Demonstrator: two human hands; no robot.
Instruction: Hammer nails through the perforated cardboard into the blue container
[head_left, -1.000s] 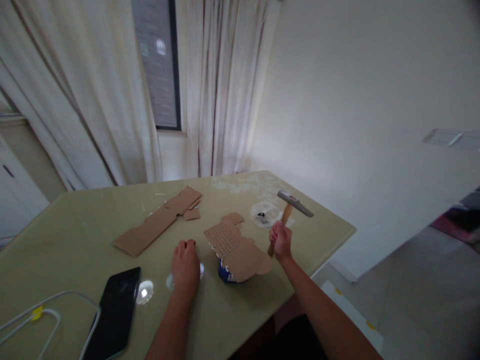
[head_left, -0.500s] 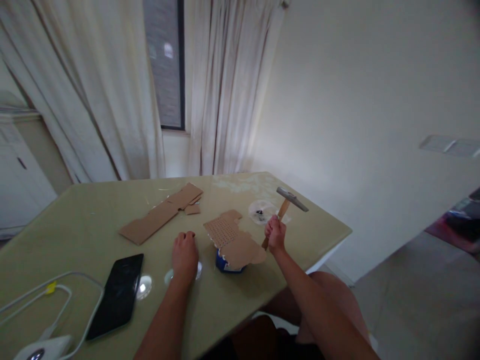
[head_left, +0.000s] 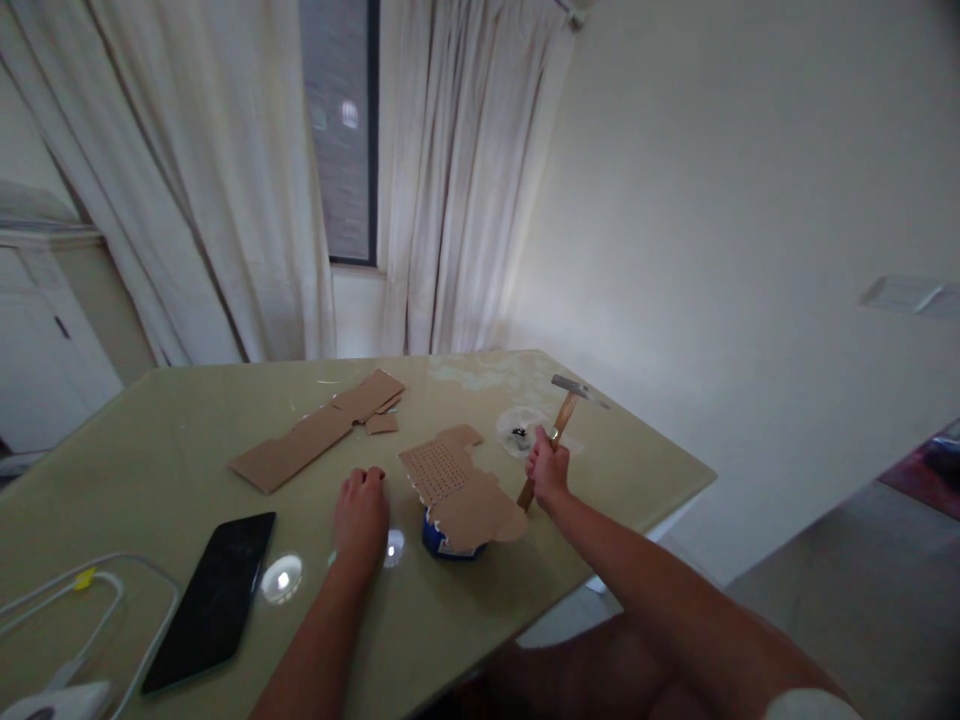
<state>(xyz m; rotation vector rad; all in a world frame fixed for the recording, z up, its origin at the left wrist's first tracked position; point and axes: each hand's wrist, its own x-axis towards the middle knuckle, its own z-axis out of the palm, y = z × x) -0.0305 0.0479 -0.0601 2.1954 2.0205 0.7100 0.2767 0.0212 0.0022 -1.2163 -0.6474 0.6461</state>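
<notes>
My right hand (head_left: 549,468) is closed round the wooden handle of a hammer (head_left: 564,412), its metal head raised above the right part of the table. To its left, a torn piece of brown cardboard (head_left: 480,510) with rows of small holes lies on top of a blue container (head_left: 442,540). My left hand (head_left: 361,515) rests on the table left of that cardboard, apart from it. Its fingers are curled in, and what they hold, if anything, is hidden. Behind the hammer lies a clear plastic bag (head_left: 510,415) with small dark pieces in it.
A long cardboard strip (head_left: 296,450) lies at the back left of the table (head_left: 600,530). Nearer, on the left, are a black tablet (head_left: 214,600) and a white cable (head_left: 124,590) running to a white device (head_left: 71,702). Curtains and a wall stand behind.
The view has shifted slightly. My right hand still grips the hammer, with its thumb or finger now extended up along the handle. My left hand and the cardboard stay in about the same place.
</notes>
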